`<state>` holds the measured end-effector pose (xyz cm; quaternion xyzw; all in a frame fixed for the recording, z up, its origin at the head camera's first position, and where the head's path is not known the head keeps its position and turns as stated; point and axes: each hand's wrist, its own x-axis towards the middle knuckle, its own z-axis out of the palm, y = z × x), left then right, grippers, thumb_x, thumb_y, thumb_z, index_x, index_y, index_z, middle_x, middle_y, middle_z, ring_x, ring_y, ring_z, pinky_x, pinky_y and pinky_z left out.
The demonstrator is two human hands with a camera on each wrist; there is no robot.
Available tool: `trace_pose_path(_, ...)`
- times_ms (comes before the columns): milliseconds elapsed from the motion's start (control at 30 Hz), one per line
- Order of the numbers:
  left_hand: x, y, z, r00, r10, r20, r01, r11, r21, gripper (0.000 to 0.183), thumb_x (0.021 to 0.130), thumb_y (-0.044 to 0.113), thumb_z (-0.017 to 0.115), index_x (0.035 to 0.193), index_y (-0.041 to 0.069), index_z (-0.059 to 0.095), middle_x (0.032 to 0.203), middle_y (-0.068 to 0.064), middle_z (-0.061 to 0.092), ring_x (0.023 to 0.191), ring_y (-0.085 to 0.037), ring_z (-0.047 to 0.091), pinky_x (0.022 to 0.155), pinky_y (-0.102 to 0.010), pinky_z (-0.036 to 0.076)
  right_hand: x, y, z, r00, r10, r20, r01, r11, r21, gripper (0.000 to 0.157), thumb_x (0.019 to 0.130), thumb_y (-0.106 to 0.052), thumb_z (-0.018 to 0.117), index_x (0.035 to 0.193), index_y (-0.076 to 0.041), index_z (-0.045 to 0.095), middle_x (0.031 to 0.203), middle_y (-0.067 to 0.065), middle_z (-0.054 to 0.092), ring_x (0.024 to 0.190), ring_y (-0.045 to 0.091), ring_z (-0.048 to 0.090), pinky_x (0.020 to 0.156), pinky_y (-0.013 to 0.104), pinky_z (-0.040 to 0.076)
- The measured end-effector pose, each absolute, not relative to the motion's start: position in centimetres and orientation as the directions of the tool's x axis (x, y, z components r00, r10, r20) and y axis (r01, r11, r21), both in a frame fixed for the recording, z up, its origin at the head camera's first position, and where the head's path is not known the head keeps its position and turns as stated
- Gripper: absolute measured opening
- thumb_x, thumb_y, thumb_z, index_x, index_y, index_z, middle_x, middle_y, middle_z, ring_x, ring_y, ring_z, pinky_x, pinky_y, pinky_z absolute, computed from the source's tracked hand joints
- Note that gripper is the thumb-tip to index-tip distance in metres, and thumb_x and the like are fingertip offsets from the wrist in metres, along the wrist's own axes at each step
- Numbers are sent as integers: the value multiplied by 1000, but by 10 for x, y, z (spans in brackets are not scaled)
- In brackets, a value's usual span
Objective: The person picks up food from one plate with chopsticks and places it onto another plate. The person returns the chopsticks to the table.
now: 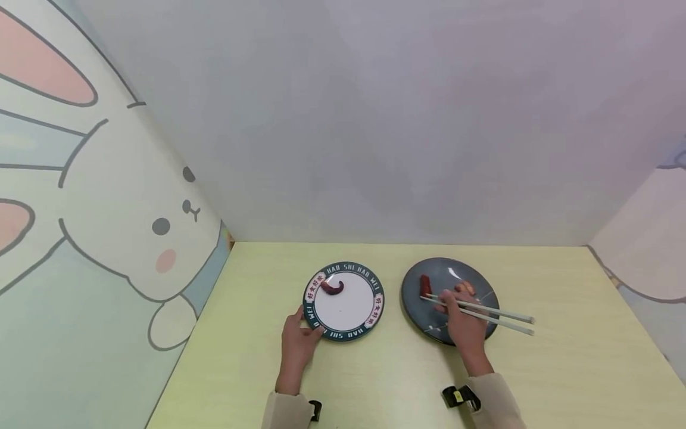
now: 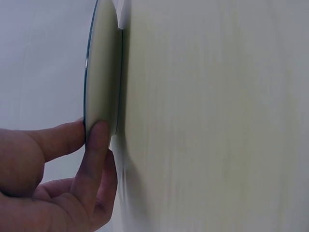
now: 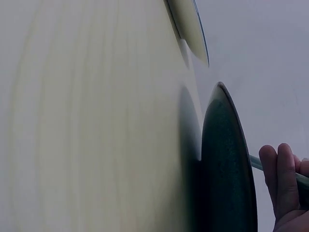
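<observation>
My left hand (image 1: 298, 344) pinches the near-left rim of a white plate (image 1: 348, 307) with a dark green lettered border, thumb on top and fingers beneath. In the left wrist view the plate's pale underside (image 2: 104, 77) shows between thumb and fingers. A curved dark red piece (image 1: 333, 290) lies on it, toward the upper left. Over a dark blue-grey plate (image 1: 439, 271), my right hand (image 1: 465, 325) holds a pair of pale chopsticks (image 1: 506, 313). Their tips are right at the lower end of an oblong red piece (image 1: 425, 285) on that plate.
Some small orange-brown pieces (image 1: 467, 288) lie on the dark plate behind the right hand, partly covered by it. Both plates are on a pale wooden table (image 1: 252, 280), against a plain wall (image 1: 375, 149) at the back. A rabbit-painted wall (image 1: 123, 238) borders the left side.
</observation>
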<state>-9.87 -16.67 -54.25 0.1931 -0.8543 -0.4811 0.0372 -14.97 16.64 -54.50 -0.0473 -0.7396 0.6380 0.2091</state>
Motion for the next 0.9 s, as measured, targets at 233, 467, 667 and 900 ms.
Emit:
trace_pose_path(233,-98,-167,-540,-918,-375,-128,-305,463,832,75,91,0,78,154,-14,40,139,-29,55,94,-28,68,73,-35,55,-148,165,-546,-914,325,244,-198,168,-966,18,101,4,65,92,16,75,100,7,49,98,3,53,66,16,58)
trace_pose_path(467,-98,-167,-538,-922,-365,-130,-302,468,831,75,91,1,78,155,-13,40,140,-29,54,95,-29,68,75,-38,55,-149,167,-546,-904,332,269,-178,280,-943,20,102,0,66,90,11,77,94,6,50,96,7,46,69,9,54)
trace_pose_path(667,-97,-168,-538,-918,-371,-142,-318,471,823,76,91,1,78,155,-13,39,139,-29,55,99,-32,68,78,-41,57,-147,166,-546,-893,351,280,-160,335,-929,20,100,2,65,88,11,78,87,23,73,118,22,54,98,4,36)
trace_pose_path(900,-98,-169,-538,-926,-354,-131,-299,476,827,77,91,1,78,155,-14,38,139,-30,54,99,-33,69,77,-41,57,-145,163,-545,-893,375,247,-130,311,-942,19,101,2,64,93,13,76,86,26,74,122,24,57,89,5,46)
